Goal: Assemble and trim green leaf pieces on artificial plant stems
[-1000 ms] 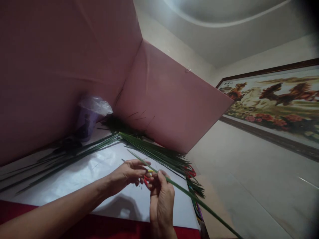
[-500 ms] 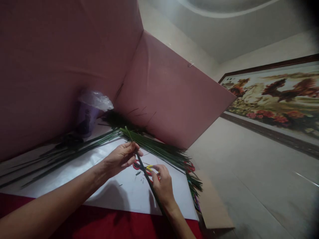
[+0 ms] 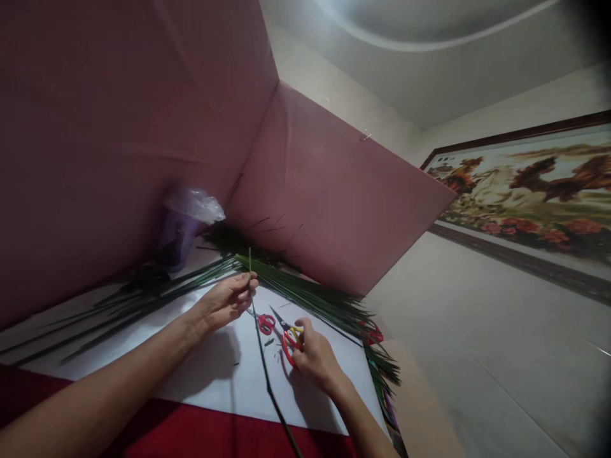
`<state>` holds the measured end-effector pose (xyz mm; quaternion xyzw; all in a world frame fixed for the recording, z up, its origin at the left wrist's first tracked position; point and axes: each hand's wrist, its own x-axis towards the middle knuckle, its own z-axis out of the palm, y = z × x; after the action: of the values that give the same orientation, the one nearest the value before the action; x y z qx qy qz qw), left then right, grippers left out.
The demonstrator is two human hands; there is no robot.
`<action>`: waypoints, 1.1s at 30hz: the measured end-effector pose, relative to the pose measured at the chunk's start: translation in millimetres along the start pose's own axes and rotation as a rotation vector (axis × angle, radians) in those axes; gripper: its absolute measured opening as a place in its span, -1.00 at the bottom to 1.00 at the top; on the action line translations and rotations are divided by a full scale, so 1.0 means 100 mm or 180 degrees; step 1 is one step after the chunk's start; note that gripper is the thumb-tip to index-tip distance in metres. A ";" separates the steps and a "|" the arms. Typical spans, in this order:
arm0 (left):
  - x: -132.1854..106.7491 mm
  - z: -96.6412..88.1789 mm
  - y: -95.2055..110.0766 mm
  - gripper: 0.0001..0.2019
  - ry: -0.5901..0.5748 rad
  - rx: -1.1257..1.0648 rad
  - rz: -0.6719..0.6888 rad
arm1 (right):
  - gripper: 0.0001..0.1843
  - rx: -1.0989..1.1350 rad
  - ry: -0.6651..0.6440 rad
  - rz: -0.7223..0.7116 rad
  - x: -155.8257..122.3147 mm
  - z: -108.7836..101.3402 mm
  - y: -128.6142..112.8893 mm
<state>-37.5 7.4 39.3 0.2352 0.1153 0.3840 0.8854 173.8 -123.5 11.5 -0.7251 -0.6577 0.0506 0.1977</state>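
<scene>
Between the fingertips of my left hand [image 3: 225, 300] is a long narrow green leaf [image 3: 262, 359], its short tip above my fingers and its long end hanging toward the front edge. My right hand [image 3: 316, 353] is closed on the red-and-yellow-handled scissors [image 3: 288, 348]; their dark blades point up and left, apart from the leaf. A smaller pair of red-handled scissors [image 3: 266, 324] lies on the white sheet [image 3: 210, 372] just right of the leaf. Little dark clippings [image 3: 270, 342] lie beside it. A bundle of long green leaves [image 3: 305, 287] stretches behind my hands.
More long leaves [image 3: 143, 312] lie at the left. A purple container [image 3: 179, 238] with clear plastic [image 3: 198, 205] stands at the back. Pink panels [image 3: 329, 191] rise behind, and red cloth [image 3: 191, 429] lies in front. Red handles [image 3: 373, 332] show at the right.
My right hand has moved slightly down and right, away from the leaf, with the scissors. The leaf now hangs more upright from my left hand, which has shifted slightly left. The view has shifted slightly.
</scene>
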 end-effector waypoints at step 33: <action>0.01 0.04 -0.11 -0.81 -0.0186 0.1375 0.0680 | -0.55 0.1252 -0.0078 0.0190 0.15 -0.38 -0.75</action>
<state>-28.2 -0.1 37.3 0.4409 0.1436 0.4349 0.7719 118.7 -113.5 75.8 -0.6911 -0.6156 0.1928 0.3260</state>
